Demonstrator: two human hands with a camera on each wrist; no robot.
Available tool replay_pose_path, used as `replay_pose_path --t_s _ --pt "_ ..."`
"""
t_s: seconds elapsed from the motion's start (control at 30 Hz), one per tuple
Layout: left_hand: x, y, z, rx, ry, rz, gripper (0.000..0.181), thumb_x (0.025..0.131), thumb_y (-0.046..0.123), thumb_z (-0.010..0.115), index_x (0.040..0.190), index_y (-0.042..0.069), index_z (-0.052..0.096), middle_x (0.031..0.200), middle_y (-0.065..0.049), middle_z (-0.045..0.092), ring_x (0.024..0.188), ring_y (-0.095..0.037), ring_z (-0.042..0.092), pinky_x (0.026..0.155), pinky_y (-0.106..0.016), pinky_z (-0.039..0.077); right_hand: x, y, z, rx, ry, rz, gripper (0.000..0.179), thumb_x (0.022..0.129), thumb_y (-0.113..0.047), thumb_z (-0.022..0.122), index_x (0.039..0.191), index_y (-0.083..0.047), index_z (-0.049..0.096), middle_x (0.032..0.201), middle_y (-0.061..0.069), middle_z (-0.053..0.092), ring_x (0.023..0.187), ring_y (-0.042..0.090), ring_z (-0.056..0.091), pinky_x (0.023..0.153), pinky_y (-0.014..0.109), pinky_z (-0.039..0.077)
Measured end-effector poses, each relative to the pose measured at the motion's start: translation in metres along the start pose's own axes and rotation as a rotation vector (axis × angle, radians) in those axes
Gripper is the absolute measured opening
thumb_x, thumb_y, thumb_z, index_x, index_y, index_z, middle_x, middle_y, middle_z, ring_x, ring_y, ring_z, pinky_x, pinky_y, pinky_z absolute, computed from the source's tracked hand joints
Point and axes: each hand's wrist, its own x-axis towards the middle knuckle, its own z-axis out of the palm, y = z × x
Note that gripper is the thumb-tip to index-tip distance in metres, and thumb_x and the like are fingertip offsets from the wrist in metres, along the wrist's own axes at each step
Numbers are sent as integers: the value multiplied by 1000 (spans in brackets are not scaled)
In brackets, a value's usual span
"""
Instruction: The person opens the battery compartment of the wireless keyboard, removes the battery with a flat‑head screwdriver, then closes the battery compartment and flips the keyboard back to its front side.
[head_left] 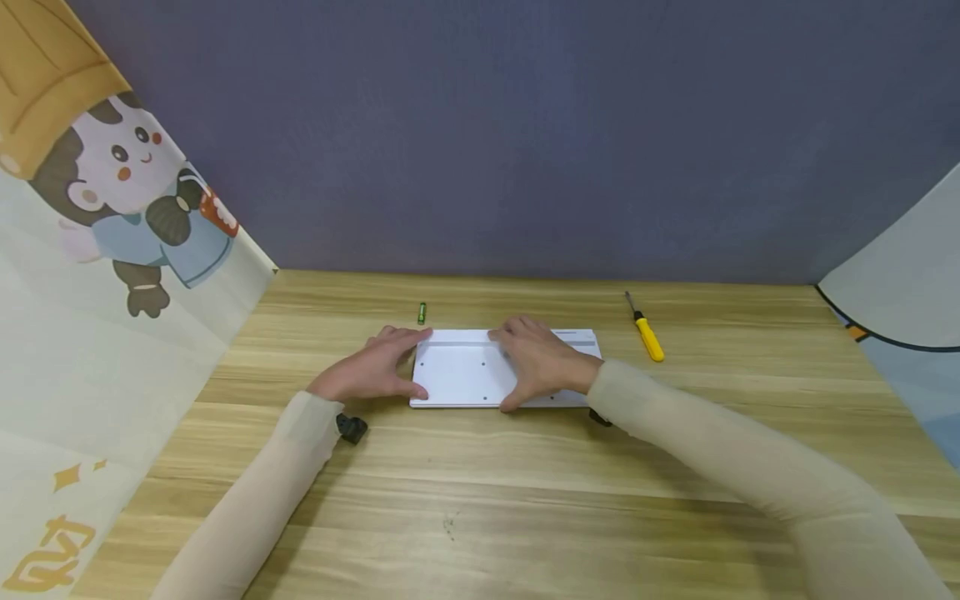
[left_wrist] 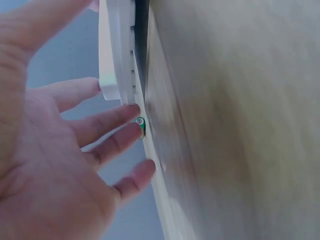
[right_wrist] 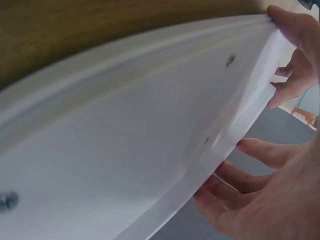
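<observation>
A white keyboard (head_left: 457,375) lies face down on the table, its back with small screws and a raised strip along the far side facing up. My left hand (head_left: 375,367) holds its left end, thumb at the near corner and forefinger at the far corner. In the left wrist view the other fingers (left_wrist: 112,145) are spread beside that end. With my right hand (head_left: 543,362) I grip across its width, thumb at the near edge and fingertips along the far edge. The keyboard's right end is partly covered by that hand and wrist.
A small green battery (head_left: 422,313) lies just beyond the keyboard's far left corner. To the right is a screwdriver (head_left: 648,335) with a yellow handle. The wood-grain table (head_left: 465,483) meets a dark wall panel (head_left: 525,150) at the back.
</observation>
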Motion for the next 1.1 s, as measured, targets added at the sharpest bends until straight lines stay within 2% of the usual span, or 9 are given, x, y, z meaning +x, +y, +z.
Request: replay_pose_path --t_s 0.27,0.5,0.7,0.9,1.1 --pt "-7 6 -11 -42 77 50 107 66 57 77 148 7 30 147 -12 35 133 -29 28 104 -50 29 -5 3 -5 29 65 -24 113 55 -62 81 142 -3 40 129 12 45 119 27 40 101 45 31" --pt "-11 14 -23 -28 116 65 98 75 59 70 151 15 25 150 -11 28 138 -37 15 104 -60 20 -9 5 -10 74 105 -9 115 55 -61 81 144 -5 36 133 12 43 120 26 40 100 44 34" --pt "-12 25 -33 -6 210 130 85 84 48 67 150 11 28 149 -12 30 137 -33 21 104 -59 23 -13 6 -16 129 138 22 115 56 -64 79 147 -10 33 134 9 42 121 25 39 97 43 37" --pt "-14 37 -43 -41 280 172 77 87 41 66 149 12 30 146 -11 31 132 -29 29 101 -57 29 -17 6 -21 198 163 38 117 56 -64 79 149 -14 30 139 8 37 123 23 38 96 44 38" --pt "-11 49 -54 -45 369 272 68 90 36 61 145 5 36 145 -11 35 130 -28 30 101 -54 28 -21 5 -28 264 205 28 117 56 -66 78 149 -15 29 140 5 36 122 20 38 93 42 41"
